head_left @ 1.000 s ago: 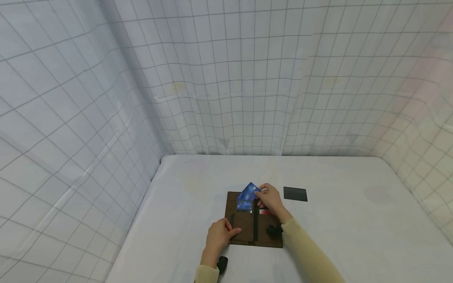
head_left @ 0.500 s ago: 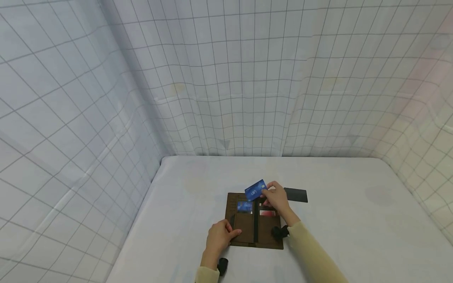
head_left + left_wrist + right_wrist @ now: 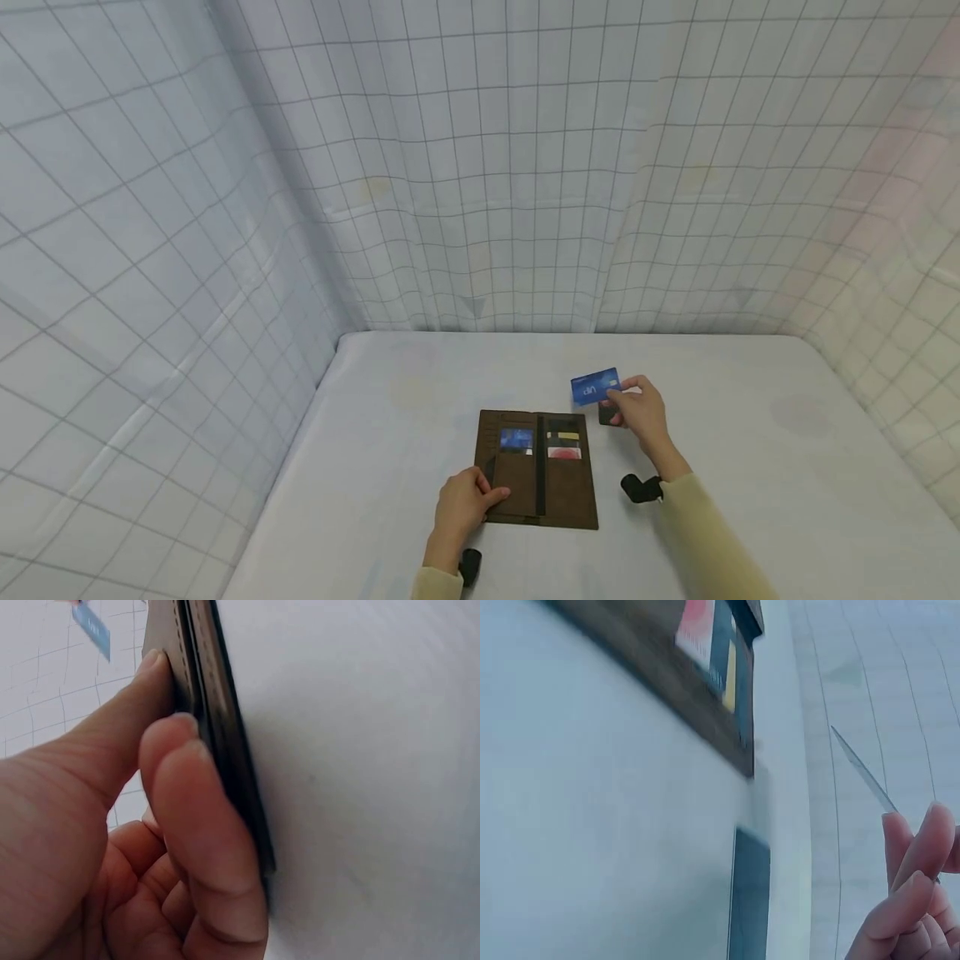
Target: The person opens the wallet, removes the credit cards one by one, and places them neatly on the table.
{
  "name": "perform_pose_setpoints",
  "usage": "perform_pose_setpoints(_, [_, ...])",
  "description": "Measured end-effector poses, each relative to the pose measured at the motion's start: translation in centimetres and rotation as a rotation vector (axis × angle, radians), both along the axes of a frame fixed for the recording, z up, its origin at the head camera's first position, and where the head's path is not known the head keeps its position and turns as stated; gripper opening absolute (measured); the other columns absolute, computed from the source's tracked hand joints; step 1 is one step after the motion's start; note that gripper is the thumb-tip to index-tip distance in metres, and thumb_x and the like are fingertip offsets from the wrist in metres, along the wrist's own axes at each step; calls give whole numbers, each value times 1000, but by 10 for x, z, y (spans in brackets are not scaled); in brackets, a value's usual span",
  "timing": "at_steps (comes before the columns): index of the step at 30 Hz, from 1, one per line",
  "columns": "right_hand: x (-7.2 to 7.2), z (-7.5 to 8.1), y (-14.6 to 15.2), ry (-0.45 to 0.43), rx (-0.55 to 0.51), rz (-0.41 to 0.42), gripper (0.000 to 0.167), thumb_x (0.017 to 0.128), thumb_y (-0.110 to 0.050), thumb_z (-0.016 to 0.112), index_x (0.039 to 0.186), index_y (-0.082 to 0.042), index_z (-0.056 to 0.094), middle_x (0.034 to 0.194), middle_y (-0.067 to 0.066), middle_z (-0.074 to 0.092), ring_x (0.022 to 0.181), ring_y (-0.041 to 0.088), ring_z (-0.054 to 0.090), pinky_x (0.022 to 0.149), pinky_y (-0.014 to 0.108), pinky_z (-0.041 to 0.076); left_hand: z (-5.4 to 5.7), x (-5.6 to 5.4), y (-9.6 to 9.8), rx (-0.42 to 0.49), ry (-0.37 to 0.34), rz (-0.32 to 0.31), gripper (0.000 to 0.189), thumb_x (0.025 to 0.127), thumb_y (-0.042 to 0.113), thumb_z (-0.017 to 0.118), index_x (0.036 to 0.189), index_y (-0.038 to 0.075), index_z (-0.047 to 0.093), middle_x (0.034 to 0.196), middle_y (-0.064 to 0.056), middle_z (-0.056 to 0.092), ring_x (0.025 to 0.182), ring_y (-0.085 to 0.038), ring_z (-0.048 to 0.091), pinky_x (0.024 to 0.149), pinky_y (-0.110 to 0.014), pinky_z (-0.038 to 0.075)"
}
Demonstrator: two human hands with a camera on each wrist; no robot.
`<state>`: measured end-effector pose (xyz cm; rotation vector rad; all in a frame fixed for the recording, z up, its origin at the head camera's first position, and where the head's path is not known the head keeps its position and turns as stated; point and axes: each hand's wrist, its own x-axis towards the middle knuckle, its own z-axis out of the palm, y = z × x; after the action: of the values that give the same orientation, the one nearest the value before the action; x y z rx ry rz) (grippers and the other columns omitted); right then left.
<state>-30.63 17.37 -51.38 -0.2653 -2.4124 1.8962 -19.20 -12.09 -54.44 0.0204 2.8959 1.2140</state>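
The surface (image 3: pixel 375 458) gives wide open room left of the brown wallet (image 3: pixel 571 498) and right of the right hand (image 3: pixel 640 408). A narrower bare lane runs between the wallet's right edge and the right wrist's black device (image 3: pixel 641 489). The left hand (image 3: pixel 463 502) blocks the wallet's near left corner; the raised blue card (image 3: pixel 596 387) juts across the space beyond its far right corner. Grid-lined cloth (image 3: pixel 480 208) walls off the far side.
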Motion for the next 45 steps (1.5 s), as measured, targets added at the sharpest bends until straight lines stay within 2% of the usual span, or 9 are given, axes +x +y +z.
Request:
perform_pose_setpoints(8, [3, 4, 54, -31, 60, -78, 26, 94, -15, 57, 110, 1, 43, 90, 19, 69, 54, 18, 60, 51, 26, 45, 2, -1, 0, -1, -1, 4, 36, 78, 33, 78, 69, 10, 51, 50, 4, 47, 41, -9, 44, 42, -27, 35])
perform_pose_setpoints(15, [5, -1, 83, -70, 84, -112, 27, 94, -16, 57, 110, 2, 43, 88, 17, 70, 57, 19, 61, 52, 27, 45, 1, -1, 0, -5, 3, 11, 37, 77, 33, 78, 68, 10, 51, 49, 4, 47, 39, -9, 44, 42, -27, 35])
perform_pose_setpoints(27, [16, -7, 106, -91, 87, -139, 30, 94, -17, 57, 111, 4, 42, 87, 16, 70, 55, 15, 61, 52, 27, 46, -1, 0, 1, -1, -1, 7, 37, 78, 34, 78, 69, 10, 51, 49, 4, 47, 39, -9, 44, 41, -27, 35])
perform_pose_setpoints(34, [20, -12, 115, -114, 93, -136, 30, 94, -15, 58, 111, 4, 42, 77, 5, 70, 54, 11, 60, 52, 26, 45, 0, 0, 1, 4, -6, 8, 37, 78, 34, 78, 69, 10, 51, 49, 4, 47, 39, -9, 45, 42, -27, 35])
perform_pose_setpoints(41, [23, -19, 119, -156, 149, -117, 33, 93, -17, 55, 112, 7, 41, 79, 7, 70, 56, 12, 59, 52, 28, 44, -1, -1, 1, 4, -9, 6, 37, 78, 34, 78, 69, 10, 51, 49, 4, 47, 39, -9, 45, 41, -27, 35])
perform_pose_setpoints(45, [23, -23, 122, -173, 194, -116, 32, 91, -17, 56, 108, 8, 43, 76, 6, 70, 55, 12, 60, 51, 27, 43, -1, -1, 1, -1, -7, 2, 37, 78, 33, 78, 69, 10, 51, 48, 4, 47, 39, -9, 45, 41, -27, 35])
